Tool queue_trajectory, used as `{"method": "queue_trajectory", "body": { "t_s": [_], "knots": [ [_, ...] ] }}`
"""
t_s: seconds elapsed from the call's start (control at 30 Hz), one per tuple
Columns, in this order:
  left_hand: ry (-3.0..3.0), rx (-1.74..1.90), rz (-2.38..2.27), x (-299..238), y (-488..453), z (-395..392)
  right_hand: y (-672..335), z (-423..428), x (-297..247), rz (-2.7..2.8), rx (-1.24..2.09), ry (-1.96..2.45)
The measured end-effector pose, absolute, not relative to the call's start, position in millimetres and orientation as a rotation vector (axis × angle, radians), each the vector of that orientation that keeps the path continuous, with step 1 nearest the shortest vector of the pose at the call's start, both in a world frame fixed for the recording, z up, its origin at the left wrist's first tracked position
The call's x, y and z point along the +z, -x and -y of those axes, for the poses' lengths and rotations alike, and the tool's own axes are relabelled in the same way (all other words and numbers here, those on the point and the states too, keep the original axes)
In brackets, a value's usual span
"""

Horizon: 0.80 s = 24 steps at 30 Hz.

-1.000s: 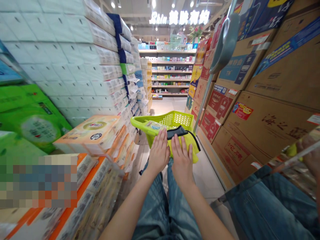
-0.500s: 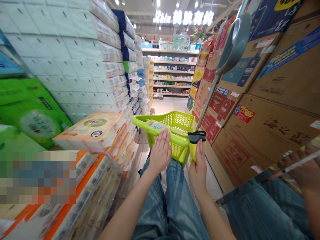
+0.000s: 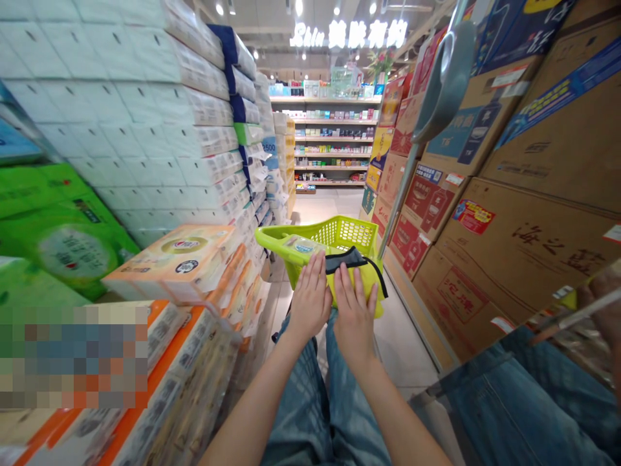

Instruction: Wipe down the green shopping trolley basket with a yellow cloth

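A lime-green plastic shopping basket [image 3: 356,228] stands ahead of my knees, with a label on its near rim. My left hand [image 3: 310,301] lies at that rim, its fingers stretched out and close together. Against the basket's near side is a yellow fabric pouch [image 3: 369,279] with a grey and black top edge and a black strap at its right. Four fingers of my right hand [image 3: 356,317] spread over the pouch's front and hold it; the thumb is hidden. Both hands are side by side, almost touching, above my jeans.
Stacked white tissue packs [image 3: 145,142] rise on the left, with an orange tissue pack [image 3: 179,255] lower and nearer. Cardboard cartons [image 3: 528,239] line the right, behind a grey metal pole [image 3: 400,200]. Shelves of small goods [image 3: 334,139] stand at the aisle's far end.
My right hand has moved left with the pouch, from the basket's right side to its front. The pouch now faces me more broadly. My left hand has hardly moved.
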State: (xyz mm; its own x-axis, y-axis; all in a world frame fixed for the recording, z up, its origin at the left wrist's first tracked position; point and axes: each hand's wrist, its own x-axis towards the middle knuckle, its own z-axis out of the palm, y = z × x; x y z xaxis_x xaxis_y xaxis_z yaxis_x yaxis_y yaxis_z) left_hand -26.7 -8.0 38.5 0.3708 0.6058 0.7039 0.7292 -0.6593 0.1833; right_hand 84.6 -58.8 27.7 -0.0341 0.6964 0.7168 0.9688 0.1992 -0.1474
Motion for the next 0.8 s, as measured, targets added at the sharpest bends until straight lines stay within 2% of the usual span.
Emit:
{"method": "queue_trajectory", "body": {
  "t_s": [0.2, 0.43, 0.67, 0.8],
  "knots": [
    [2.457, -1.143, 1.228, 37, 26, 9, -122, 77, 7, 1.815, -0.492, 1.48],
    [2.457, -1.131, 1.255, 39, 25, 10, -148, 75, 15, 1.578, -0.24, 1.415],
    [2.459, -1.105, 1.235, 40, 27, 10, -89, 62, 15, 1.736, -0.529, 1.573],
    [2.471, -1.077, 1.231, 40, 30, 9, -74, 56, 17, 1.77, -0.575, 1.581]
  ]
}}
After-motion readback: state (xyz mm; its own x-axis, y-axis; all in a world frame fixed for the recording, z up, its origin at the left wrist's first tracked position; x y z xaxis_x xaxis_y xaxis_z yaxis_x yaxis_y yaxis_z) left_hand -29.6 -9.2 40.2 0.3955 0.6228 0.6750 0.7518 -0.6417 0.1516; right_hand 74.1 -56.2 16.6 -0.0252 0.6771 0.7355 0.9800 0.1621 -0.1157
